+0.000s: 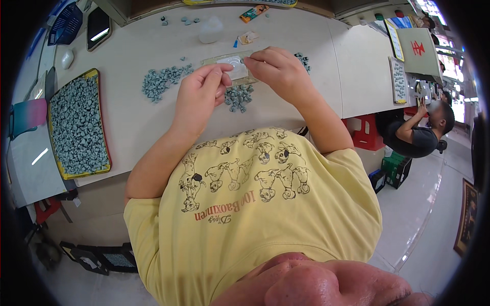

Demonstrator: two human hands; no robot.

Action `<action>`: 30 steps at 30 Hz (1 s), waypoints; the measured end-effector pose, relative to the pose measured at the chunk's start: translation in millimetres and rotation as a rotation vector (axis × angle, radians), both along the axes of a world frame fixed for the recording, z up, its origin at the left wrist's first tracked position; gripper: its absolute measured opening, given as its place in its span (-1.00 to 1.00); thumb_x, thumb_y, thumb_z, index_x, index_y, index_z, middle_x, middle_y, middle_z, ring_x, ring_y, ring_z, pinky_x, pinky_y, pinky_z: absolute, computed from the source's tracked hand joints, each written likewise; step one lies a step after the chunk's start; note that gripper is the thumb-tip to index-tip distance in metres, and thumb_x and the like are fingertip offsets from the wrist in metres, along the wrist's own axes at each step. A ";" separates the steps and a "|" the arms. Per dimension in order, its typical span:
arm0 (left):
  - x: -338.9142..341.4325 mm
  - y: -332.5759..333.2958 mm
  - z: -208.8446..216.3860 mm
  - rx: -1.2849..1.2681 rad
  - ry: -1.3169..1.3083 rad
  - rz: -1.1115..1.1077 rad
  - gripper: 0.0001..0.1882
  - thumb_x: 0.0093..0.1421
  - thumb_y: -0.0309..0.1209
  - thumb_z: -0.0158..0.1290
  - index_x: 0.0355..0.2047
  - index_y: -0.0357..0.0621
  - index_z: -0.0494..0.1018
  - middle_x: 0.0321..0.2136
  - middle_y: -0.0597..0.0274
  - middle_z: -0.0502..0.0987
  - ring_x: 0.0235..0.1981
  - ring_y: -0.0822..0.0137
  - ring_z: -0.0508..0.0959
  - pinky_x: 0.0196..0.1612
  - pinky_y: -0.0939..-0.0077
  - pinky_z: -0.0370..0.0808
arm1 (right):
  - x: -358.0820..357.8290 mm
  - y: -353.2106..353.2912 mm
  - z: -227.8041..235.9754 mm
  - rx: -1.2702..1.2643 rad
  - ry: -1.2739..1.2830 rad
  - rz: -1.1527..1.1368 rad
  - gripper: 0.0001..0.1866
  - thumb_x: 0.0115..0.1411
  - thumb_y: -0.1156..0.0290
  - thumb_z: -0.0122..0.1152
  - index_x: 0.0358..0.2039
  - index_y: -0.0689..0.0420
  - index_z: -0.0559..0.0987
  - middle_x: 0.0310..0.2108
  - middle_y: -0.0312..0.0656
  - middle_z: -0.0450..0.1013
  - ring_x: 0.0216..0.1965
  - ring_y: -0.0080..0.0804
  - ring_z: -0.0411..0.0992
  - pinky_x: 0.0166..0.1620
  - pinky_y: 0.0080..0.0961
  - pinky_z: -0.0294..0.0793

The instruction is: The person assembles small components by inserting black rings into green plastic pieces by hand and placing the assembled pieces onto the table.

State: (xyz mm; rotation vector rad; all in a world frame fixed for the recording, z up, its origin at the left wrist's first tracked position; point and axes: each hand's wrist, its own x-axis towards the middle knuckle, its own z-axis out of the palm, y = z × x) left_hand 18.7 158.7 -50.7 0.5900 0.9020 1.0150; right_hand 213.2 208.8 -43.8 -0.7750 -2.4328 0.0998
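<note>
Over a flat board with a pale sheet (pixel 238 74) on it, my two hands come close together. My right hand (pixel 278 69) is closed in a pinch, and a small grey-green piece (pixel 242 60) shows at its fingertips. Curled fingers on my left hand (pixel 203 84) press together at the board's left edge; what they hold, if anything, is too small to make out. Just below the board lies a small heap of grey-green pieces (pixel 238 99). A looser heap (pixel 161 81) spreads to the left, and another (pixel 303 60) is partly hidden behind my right hand.
A yellow-rimmed tray (pixel 105 148) full of similar pieces lies at the left. Farther back are a phone (pixel 99 28), a blue basket (pixel 65 24), a whitish translucent object (pixel 210 30) and an orange-green packet (pixel 253 13). Another person (pixel 416 130) sits at the right.
</note>
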 end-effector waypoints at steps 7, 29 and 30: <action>-3.1 -0.6 5.6 0.056 0.045 0.096 -0.80 0.23 -0.46 -0.13 -0.18 -0.33 0.31 -0.43 0.25 0.46 -0.66 0.67 0.16 -0.64 0.79 0.17 | -9.0 5.3 2.6 0.120 -0.224 0.095 -0.70 -0.17 0.49 0.12 -0.32 0.17 0.53 -0.34 -0.29 0.38 -0.35 -0.39 0.39 -0.30 -0.48 0.42; -8.3 -6.2 -4.9 0.054 0.070 0.093 -0.84 0.17 -0.47 -0.01 -0.28 -0.31 0.40 -0.44 0.27 0.49 -0.67 0.67 0.19 -0.64 0.80 0.15 | -16.8 -20.2 1.2 -0.633 0.390 -0.228 -0.86 0.01 0.54 0.22 -0.37 0.24 0.54 -0.49 -0.25 0.47 -0.51 -0.55 0.38 -0.39 -0.68 0.37; -8.3 -7.0 -5.8 0.046 0.051 0.068 -0.85 0.18 -0.45 -0.02 -0.30 -0.31 0.39 -0.46 0.30 0.47 -0.67 0.67 0.18 -0.65 0.80 0.14 | -18.3 -22.4 2.8 -0.635 0.390 -0.228 -0.86 0.01 0.54 0.22 -0.37 0.24 0.54 -0.49 -0.25 0.47 -0.51 -0.55 0.38 -0.39 -0.68 0.37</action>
